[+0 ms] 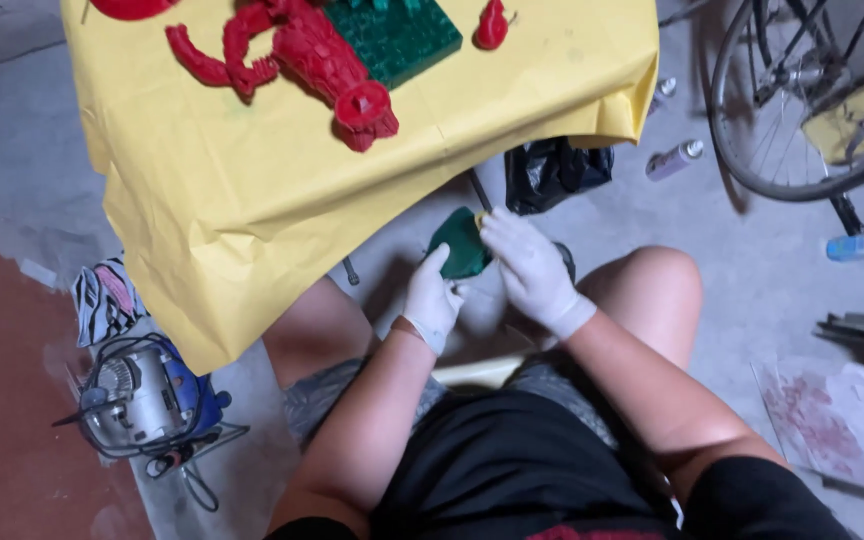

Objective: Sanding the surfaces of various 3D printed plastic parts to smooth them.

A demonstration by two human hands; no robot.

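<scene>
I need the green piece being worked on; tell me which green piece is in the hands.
The small dark green piece, held between both gloved hands above the floor; the other green piece is a flat studded block lying untouched on the yellow-covered table.

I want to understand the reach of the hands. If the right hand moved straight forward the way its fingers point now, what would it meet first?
The right hand points up-left, its fingertips already on the green piece that the left hand also holds. Past that, probably the hanging edge of the yellow cover, though depth is unclear.
</scene>
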